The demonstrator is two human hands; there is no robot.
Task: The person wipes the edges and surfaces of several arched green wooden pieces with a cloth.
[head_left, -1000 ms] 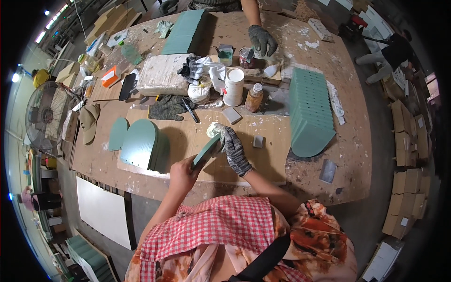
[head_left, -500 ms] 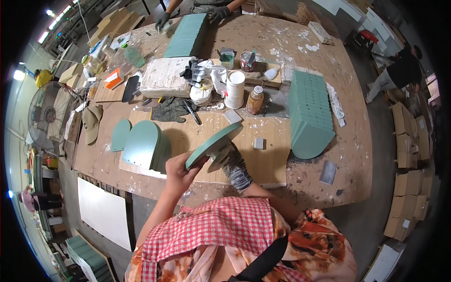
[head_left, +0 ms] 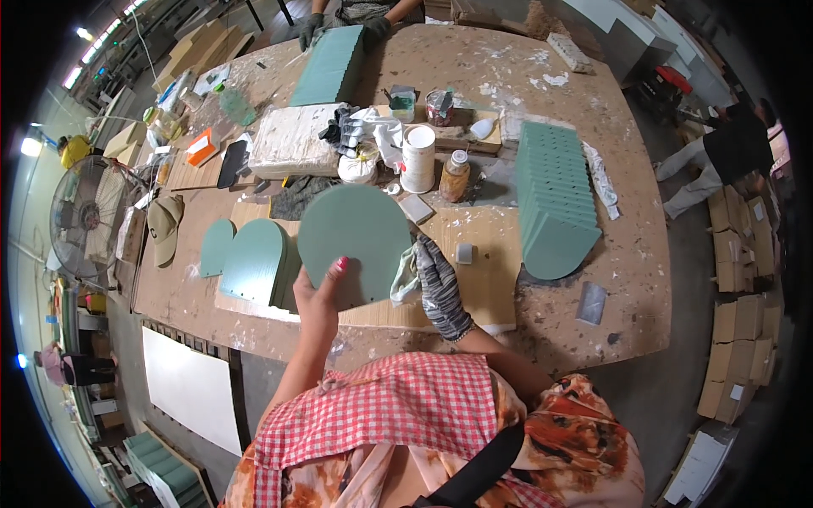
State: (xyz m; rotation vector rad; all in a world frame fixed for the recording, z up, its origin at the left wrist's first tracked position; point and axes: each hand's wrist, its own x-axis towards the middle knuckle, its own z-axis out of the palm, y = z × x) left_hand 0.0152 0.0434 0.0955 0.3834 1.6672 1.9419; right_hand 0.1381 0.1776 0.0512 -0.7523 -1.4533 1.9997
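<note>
A flat green board (head_left: 360, 237) with a rounded top faces me, lifted over the table. My bare left hand (head_left: 320, 292) grips its lower left edge, thumb across the front and the other fingers hidden behind. My right hand (head_left: 440, 292), in a grey striped glove, holds a pale cloth (head_left: 406, 273) against the board's right edge. Left of the board stand similar green boards (head_left: 254, 262) on a light wooden sheet (head_left: 487, 296). A long row of green boards (head_left: 555, 203) stands at the right.
A white bottle (head_left: 418, 161), an amber bottle (head_left: 455, 176) and a wrapped block (head_left: 296, 144) stand beyond the board. A small grey block (head_left: 465, 253) lies right of my glove. Across the table, a co-worker's gloved hands (head_left: 377, 30) touch another green stack (head_left: 330, 68). A fan (head_left: 89, 216) stands at the left.
The board has turned from nearly edge-on to show its broad face. My right hand has come from beneath it to its right edge, and the cloth now shows.
</note>
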